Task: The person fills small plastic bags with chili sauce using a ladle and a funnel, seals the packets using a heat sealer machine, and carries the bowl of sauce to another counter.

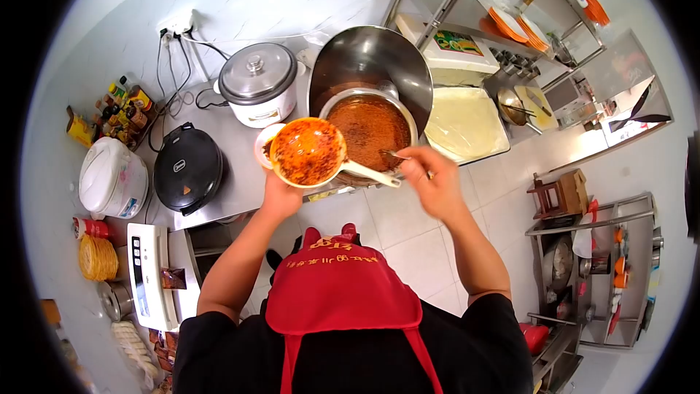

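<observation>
My left hand (282, 195) is closed at the near side of a white scoop with a long handle (375, 174), most of its fingers hidden underneath. Orange-red chili oil with dark flakes (306, 152) fills the scoop, whose handle points right. Behind it, partly covered, is a small white bowl (263, 147). My right hand (435, 184) pinches a metal utensil, perhaps a spoon (392, 156), over the right side of a metal pot (408, 114) of red-brown chili sauce (368, 128). Its tip is too small to make out. A large steel basin (368, 51) leans behind the pot.
A rice cooker (257, 87) and a black electric griddle (188, 168) stand left on the steel counter (240, 182). Seasoning bottles (127, 111) are at the back left. To the right lies a tray with a pale, plastic-looking cover (465, 125), below a metal shelf with orange-rimmed plates (510, 25).
</observation>
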`<state>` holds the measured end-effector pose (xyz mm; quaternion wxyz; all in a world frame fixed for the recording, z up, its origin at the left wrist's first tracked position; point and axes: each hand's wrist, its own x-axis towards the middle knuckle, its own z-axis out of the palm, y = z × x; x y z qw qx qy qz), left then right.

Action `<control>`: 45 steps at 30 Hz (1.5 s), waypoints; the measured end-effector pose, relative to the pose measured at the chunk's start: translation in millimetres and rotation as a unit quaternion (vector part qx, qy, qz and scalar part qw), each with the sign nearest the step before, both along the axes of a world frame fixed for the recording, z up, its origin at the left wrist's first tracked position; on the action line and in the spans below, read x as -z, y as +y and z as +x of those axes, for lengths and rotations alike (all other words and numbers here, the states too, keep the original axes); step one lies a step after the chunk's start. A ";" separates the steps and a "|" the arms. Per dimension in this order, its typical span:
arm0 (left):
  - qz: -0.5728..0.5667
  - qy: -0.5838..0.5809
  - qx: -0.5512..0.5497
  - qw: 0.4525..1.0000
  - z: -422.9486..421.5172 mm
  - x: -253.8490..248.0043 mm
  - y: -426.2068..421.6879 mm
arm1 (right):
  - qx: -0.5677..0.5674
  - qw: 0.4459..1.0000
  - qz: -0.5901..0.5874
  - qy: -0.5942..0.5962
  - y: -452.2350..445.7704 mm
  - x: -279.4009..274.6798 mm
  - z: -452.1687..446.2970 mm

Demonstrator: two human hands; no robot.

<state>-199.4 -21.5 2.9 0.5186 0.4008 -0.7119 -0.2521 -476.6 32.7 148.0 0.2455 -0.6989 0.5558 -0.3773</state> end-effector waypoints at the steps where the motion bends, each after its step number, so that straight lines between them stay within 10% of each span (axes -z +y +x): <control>1: 0.003 -0.007 0.001 1.000 -7.5 3.5 5.4 | 0.062 0.998 0.001 -0.003 -7.7 9.2 -22.8; 4: 0.090 0.042 0.010 0.995 -24.3 10.5 24.1 | 0.180 0.947 -0.078 0.255 -39.7 67.6 -86.3; 7: 0.136 0.119 -0.018 0.983 -41.6 23.2 42.2 | 0.163 0.951 0.050 0.257 -43.4 104.7 -103.8; 9: 0.163 0.150 -0.026 0.975 -46.6 29.3 54.2 | 0.132 0.956 0.140 0.221 -53.1 116.7 -108.9; 11: 0.112 0.047 -0.047 0.992 -41.6 42.3 62.1 | 0.097 0.958 0.240 -0.120 -58.7 136.0 -105.8; 16: 0.118 0.023 -0.069 0.990 -46.4 27.8 64.7 | 0.146 0.988 -0.007 -0.043 -92.9 149.4 -74.7; 22: 0.167 -0.104 -0.066 0.978 -34.9 27.0 77.2 | 0.106 0.994 0.024 0.004 -122.9 142.6 -34.4; 29: 0.184 0.011 -0.049 0.982 -25.1 44.0 79.5 | -0.061 0.996 -0.038 0.051 -90.0 138.8 -18.4; 45: 0.208 -0.035 -0.052 0.976 -5.0 70.0 61.0 | 0.117 0.984 -0.119 0.070 -64.2 126.8 -75.8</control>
